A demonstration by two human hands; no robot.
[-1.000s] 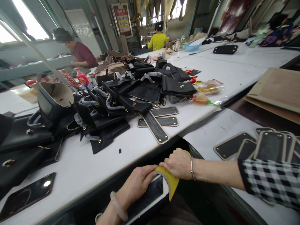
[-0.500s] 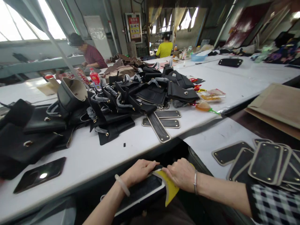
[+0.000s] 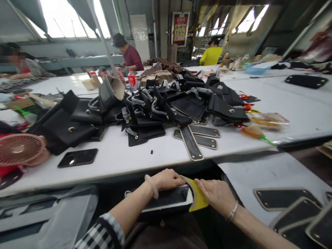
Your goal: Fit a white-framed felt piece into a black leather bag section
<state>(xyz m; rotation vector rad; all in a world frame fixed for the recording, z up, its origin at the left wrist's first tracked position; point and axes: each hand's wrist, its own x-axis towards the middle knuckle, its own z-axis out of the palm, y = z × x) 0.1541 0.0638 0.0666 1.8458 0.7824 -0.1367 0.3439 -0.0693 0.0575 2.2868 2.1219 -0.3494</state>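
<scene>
Over my lap lies a black leather piece [image 3: 168,197] with a white border along its edge. My left hand [image 3: 167,179] rests on its upper edge, fingers bent over it. A curved yellow sheet [image 3: 199,196] stands against the right end of the piece. My right hand [image 3: 218,194] is closed on this sheet, its fingers at the upper right edge. The fingertips of my left hand are close to the sheet's top corner. What lies under both palms is hidden.
Black bags [image 3: 145,107] with wrapped handles are heaped on the white table [image 3: 116,166]. A phone [image 3: 77,158] and a pink fan [image 3: 22,149] lie left. Studded black panels [image 3: 287,199] are at the right. Several people sit farther back.
The view has swung left, bringing the fan and another person in. The yellow sheet now sits flatter against the end of the black piece, and my right hand has turned with it.
</scene>
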